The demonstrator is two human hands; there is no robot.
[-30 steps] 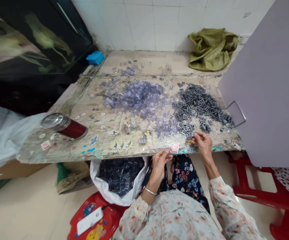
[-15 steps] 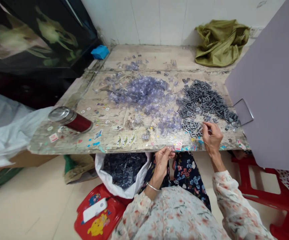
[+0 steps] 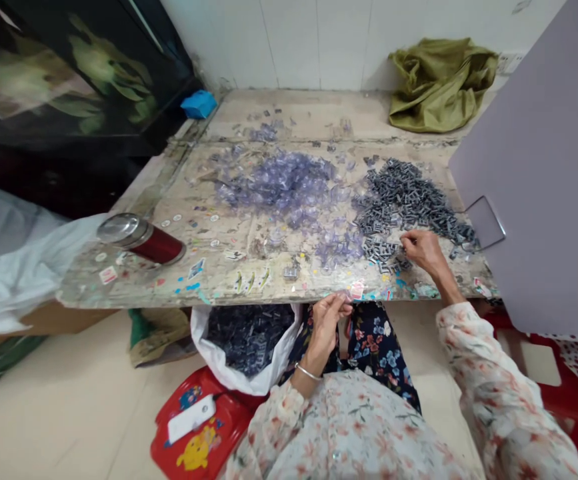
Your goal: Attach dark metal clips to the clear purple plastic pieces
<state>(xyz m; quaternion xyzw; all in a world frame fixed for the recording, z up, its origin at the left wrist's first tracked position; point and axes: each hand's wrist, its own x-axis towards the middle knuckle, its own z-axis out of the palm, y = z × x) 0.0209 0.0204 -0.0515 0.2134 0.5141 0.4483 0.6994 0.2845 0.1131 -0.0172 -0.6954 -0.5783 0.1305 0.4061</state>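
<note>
My left hand [image 3: 329,319] hovers at the near edge of the worn table [image 3: 133,283], fingers pinched on a small clear plastic piece. My right hand [image 3: 423,249] rests on the table at the near edge of a pile of small dark grey parts [image 3: 409,200], its fingertips touching those parts. A heap of clear purple-tinted plastic pieces [image 3: 281,183] lies in the table's middle, left of the grey pile. Below the table edge, a white bag [image 3: 246,343] holds many dark assembled pieces.
A red and steel flask [image 3: 141,241] lies on its side at the table's left. An olive cloth [image 3: 441,83] sits at the back right, a blue object [image 3: 199,105] at the back left. A grey board [image 3: 543,173] stands on the right, red stools [image 3: 569,400] below.
My right hand has moved from the table's near edge out to the grey parts pile. My left hand has stayed at the edge with its piece. The view shifted slightly.
</note>
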